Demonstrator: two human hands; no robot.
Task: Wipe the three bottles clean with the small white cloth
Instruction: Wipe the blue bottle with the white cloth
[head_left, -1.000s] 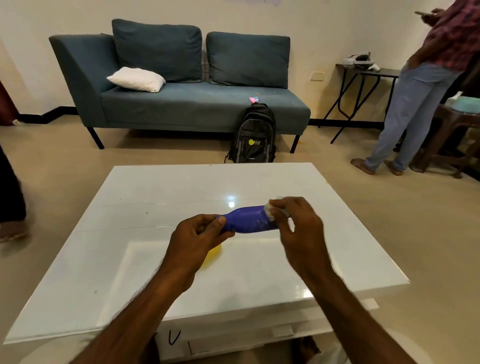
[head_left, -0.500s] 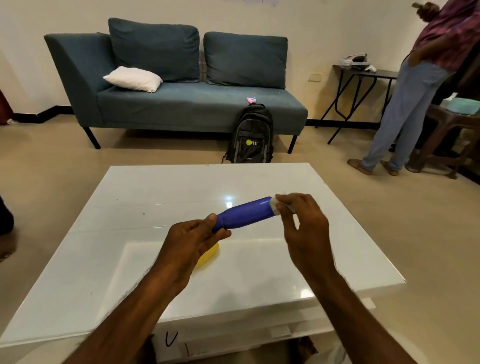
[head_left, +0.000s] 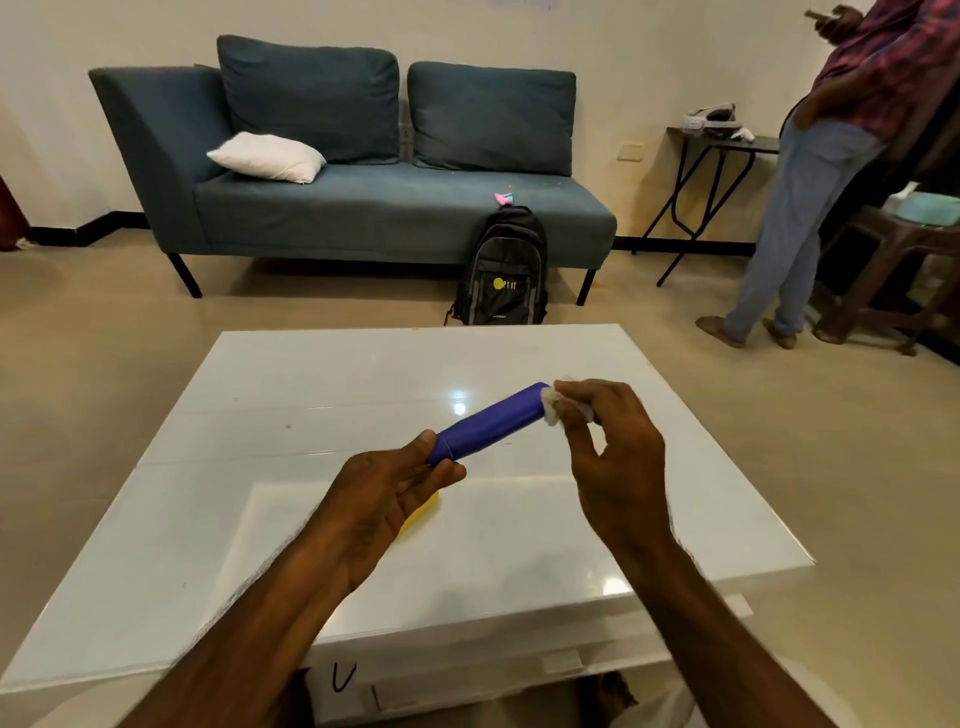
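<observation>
Head view: in the middle of the frame a blue bottle (head_left: 488, 423) is held in the air above the white table (head_left: 260, 467), tilted so that its far end rises toward the upper right. The left hand (head_left: 387, 499) pinches the bottle's lower end between thumb and fingers. The right hand (head_left: 602, 441) is closed on a small white cloth (head_left: 551, 404), bunched between thumb and fingertips and pressed against the bottle's upper end. Just under the left hand, a patch of yellow object (head_left: 423, 512) shows on the table top; what it is cannot be told.

Across the upper part of the frame stands a dark teal sofa (head_left: 363, 218) with a white pillow (head_left: 267, 156) on its left seat. A black backpack (head_left: 506, 270) leans against its front. At the upper right, a standing person (head_left: 810, 171) is beside a small black side table (head_left: 727, 145).
</observation>
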